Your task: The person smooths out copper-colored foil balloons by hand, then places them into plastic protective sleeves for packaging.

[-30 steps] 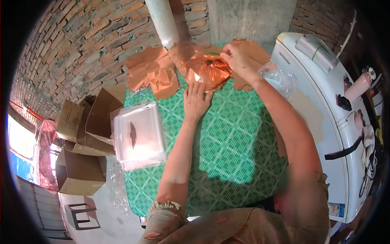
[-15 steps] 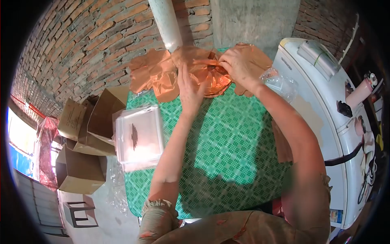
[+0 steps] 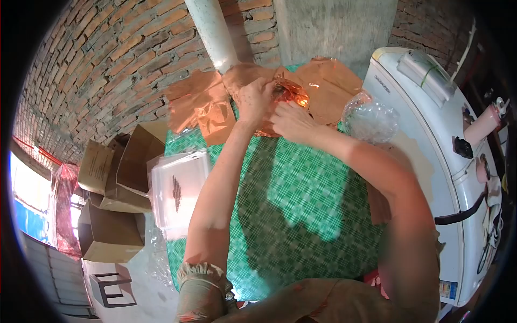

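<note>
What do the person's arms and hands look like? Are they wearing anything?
Both arms are bare from hand to upper arm. The left hand and right hand wear no gloves. The left sleeve is short, with a gathered frilly cuff, in tan cloth with reddish marks.

We see a red brick wall (image 3: 107,59) running from nine to twelve o'clock, with a pale round pillar (image 3: 211,32) standing against it and a grey concrete panel (image 3: 334,27) at one o'clock. The bench (image 3: 301,204) wears a green checked cloth, sunlit in patches. At three o'clock stands a white washing machine (image 3: 431,140). At eight o'clock open cardboard boxes (image 3: 116,183) sit on the pale floor (image 3: 145,296), near a dark stool (image 3: 110,285). Bright daylight enters at nine o'clock.
</note>
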